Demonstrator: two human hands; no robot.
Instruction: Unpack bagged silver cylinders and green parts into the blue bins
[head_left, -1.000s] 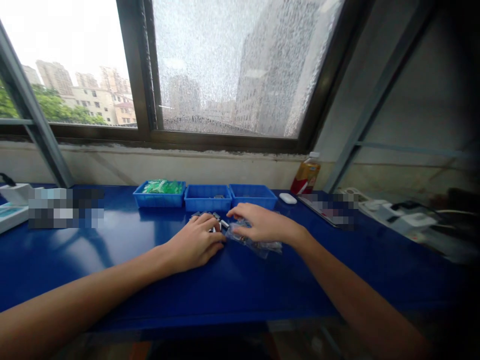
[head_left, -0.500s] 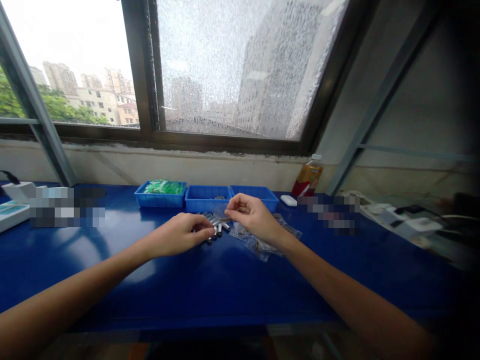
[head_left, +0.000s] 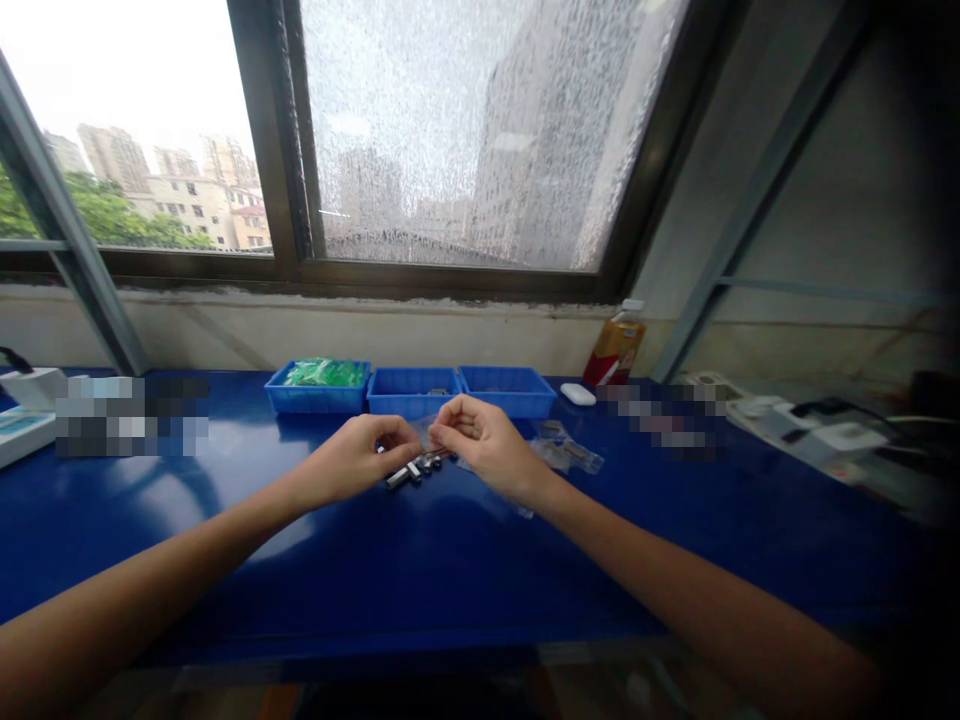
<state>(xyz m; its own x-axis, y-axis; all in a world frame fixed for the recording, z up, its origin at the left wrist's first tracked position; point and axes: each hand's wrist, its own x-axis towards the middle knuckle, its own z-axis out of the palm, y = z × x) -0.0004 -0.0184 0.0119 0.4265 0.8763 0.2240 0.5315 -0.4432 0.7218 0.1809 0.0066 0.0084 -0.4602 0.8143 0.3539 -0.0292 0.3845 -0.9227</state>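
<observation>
So, your right hand (head_left: 484, 445) has its grip pinched on a small clear plastic bag (head_left: 423, 432), mostly hidden behind fingers. Your left hand (head_left: 364, 458) is curled, thumb near fingertips; can't tell if it's holding anything. Small silver-and-black metal cylinders (head_left: 414, 470) lie partly covered under your hands on the glossy blue desk (head_left: 390, 570).

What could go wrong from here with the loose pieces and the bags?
Loose silver metal pieces lie close by the left hand; a nudge might scatter them across the glossy blue table.

Clear plastic bags lie near the right hand, which might drag them or knock them in among the pieces.
</observation>
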